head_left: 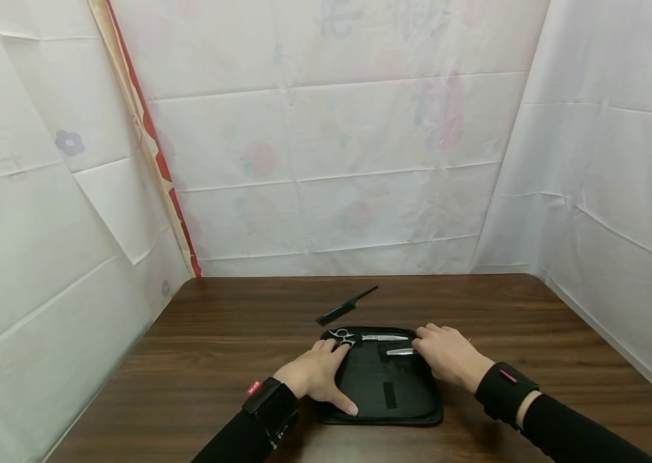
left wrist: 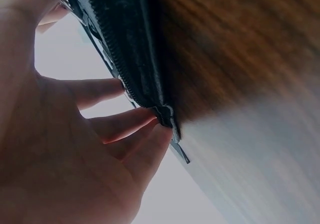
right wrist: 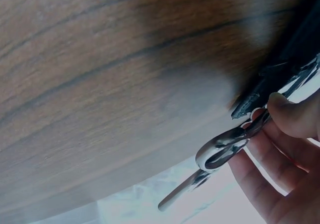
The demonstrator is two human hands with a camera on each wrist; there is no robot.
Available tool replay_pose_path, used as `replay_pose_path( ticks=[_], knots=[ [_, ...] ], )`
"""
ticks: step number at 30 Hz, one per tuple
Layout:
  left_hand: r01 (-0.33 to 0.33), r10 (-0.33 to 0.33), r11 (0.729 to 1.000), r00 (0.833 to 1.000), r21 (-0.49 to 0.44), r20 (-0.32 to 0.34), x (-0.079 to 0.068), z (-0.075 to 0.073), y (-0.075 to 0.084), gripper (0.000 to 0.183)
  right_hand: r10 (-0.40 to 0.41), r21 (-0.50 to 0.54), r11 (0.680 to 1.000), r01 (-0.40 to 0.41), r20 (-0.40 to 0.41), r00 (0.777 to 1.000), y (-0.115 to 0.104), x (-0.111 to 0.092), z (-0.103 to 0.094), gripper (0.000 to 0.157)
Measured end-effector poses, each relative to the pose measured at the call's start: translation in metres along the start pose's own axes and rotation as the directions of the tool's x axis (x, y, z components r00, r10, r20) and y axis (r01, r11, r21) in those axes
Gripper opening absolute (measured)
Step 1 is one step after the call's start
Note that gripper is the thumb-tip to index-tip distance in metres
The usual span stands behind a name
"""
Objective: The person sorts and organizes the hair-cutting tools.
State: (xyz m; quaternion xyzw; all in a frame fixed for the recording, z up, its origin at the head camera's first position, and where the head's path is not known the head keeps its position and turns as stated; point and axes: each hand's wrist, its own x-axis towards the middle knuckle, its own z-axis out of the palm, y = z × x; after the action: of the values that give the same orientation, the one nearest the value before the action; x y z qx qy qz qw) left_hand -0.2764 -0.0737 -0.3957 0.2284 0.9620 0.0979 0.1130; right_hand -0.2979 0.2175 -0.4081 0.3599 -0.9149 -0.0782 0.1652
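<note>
A black zip case (head_left: 361, 386) lies unfolded on the table, seen from above in the head view. My left hand (head_left: 317, 373) rests along its left edge, fingers spread and thumb near the lower edge; the left wrist view shows its fingertips at the zip (left wrist: 117, 59). At the right edge, my right hand (head_left: 447, 352) pinches a pair of metal scissors (right wrist: 220, 149) near the finger rings. Their blade (head_left: 400, 352) points left over the case's inside. Another pair of scissors (head_left: 384, 337) lies along the top of the case, rings toward the left hand.
Beyond the case lies a black tail comb (head_left: 337, 314), its thin tail pointing to the back right. The brown wooden table (head_left: 216, 360) meets white patterned sheets (head_left: 332, 212) at the back and both sides. Inside the case is a small black strap (head_left: 389, 395).
</note>
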Motion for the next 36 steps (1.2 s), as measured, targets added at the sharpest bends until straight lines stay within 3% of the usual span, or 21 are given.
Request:
replay_pose_path(
  ticks=[19, 36],
  knots=[
    [0.000, 0.000, 1.000, 1.000, -0.009, -0.006, 0.000, 0.001, 0.000, 0.117, 0.002, -0.023, 1.000, -0.003, -0.027, 1.000, 0.000, 0.007, -0.004, 0.021],
    [0.007, -0.007, 1.000, 1.000, 0.002, -0.008, -0.001, 0.001, 0.003, 0.117, -0.003, 0.030, 1.000, 0.003, -0.001, 1.000, -0.012, 0.018, 0.002, 0.020]
  ],
)
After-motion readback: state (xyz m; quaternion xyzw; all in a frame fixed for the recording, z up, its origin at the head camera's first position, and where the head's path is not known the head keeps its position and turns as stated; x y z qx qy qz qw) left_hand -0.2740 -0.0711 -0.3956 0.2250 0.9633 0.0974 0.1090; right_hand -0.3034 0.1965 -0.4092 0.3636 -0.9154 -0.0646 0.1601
